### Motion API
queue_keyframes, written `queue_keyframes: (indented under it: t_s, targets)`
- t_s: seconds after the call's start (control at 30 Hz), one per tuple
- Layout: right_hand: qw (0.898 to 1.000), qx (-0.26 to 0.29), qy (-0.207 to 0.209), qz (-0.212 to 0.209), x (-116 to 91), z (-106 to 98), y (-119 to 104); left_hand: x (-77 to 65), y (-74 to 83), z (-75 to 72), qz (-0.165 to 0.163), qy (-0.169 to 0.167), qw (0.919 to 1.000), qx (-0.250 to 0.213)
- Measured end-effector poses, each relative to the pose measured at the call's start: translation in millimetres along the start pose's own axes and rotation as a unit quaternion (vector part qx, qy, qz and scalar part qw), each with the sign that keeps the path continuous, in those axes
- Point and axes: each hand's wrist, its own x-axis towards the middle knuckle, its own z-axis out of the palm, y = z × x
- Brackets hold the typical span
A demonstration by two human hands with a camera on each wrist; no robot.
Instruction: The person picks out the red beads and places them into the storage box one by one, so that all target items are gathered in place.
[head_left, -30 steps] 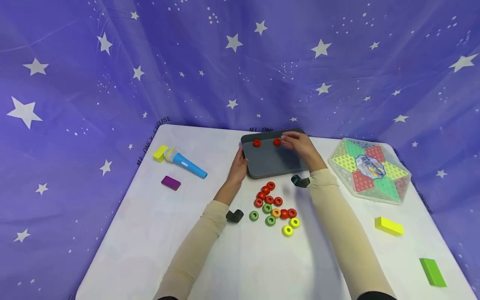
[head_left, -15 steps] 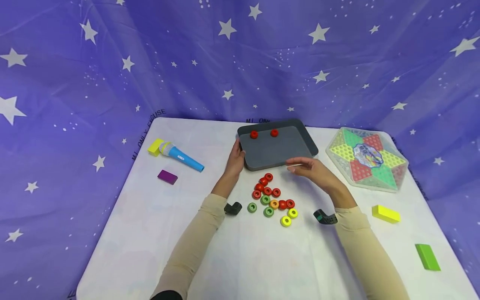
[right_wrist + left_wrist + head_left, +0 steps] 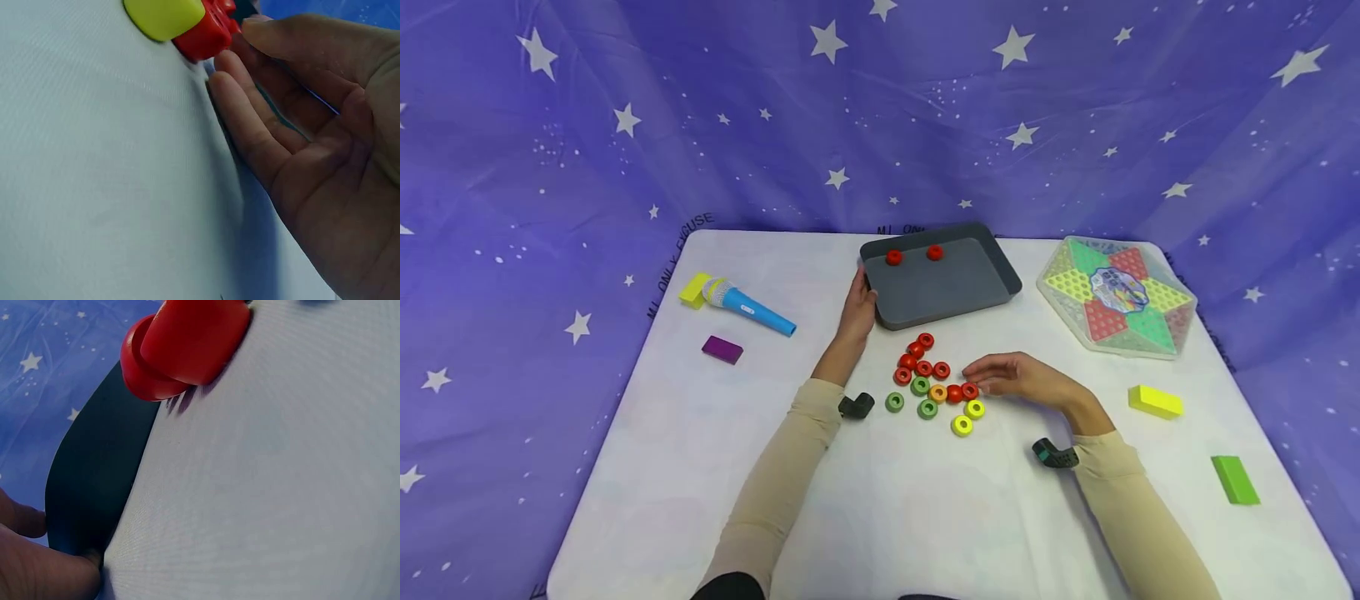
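Note:
My left hand (image 3: pixel 854 315) grips the left side of a dark grey tray (image 3: pixel 951 287); in the left wrist view its thumb (image 3: pixel 56 573) lies by the tray's corner. Two red beads (image 3: pixel 894 257) sit at the back of the tray. In front of it several ring-shaped beads lie loosely grouped: red beads (image 3: pixel 907 362), green beads (image 3: pixel 921 386), an orange bead (image 3: pixel 938 393) and yellow beads (image 3: pixel 962 426). My right hand (image 3: pixel 1026 381) reaches in from the right, fingers slightly bent and thumb apart, its fingertips right at a red bead (image 3: pixel 206 36) beside a yellow one (image 3: pixel 165 15).
A blue toy microphone (image 3: pixel 752 309) lies at the left, by a yellow block (image 3: pixel 693 291) and a purple block (image 3: pixel 722 349). To the right are a hexagonal board-game box (image 3: pixel 1118 297), a yellow block (image 3: pixel 1155 402) and a green block (image 3: pixel 1235 479). A starry purple cloth (image 3: pixel 880 100) hangs behind the white table.
My right hand has come out of the tray, back and down toward the loose red beads. The left hand stays at the tray's side. The head view has shifted slightly.

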Motion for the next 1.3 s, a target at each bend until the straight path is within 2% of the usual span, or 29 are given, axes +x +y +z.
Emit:
queue_keyframes:
  t_s: [0.1, 0.33, 0.47, 0.6, 0.93, 1.3]
  targets:
    - [0.999, -0.029, -0.014, -0.003, 2, -1, 1, 1.1, 0.6, -0.6, -0.005, 0.005, 1.0, -0.005]
    - [0.998, -0.049, -0.04, -0.024, 1, 0, 0, 0.7, 0.2, 0.5, -0.005, -0.007, 0.9999, -0.009]
    - [0.994, -0.09, -0.026, -0.049, 3, 2, 1, 0.6, 1.0, -0.5, -0.008, -0.002, 0.9999, -0.013]
    - [0.993, -0.104, -0.016, -0.053, 4, 4, 2, 0.6, 0.9, -0.5, -0.01, 0.005, 0.9998, -0.016]
    - [0.994, -0.106, 0.005, -0.026, 0, 9, 2, -3.6, 1.0, 0.5, -0.012, 0.003, 0.9999, -0.011]
    - [0.996, -0.067, 0.064, -0.013, 0, 8, -4, -6.2, 0.9, 0.3, -0.01, 0.001, 0.9999, -0.006]
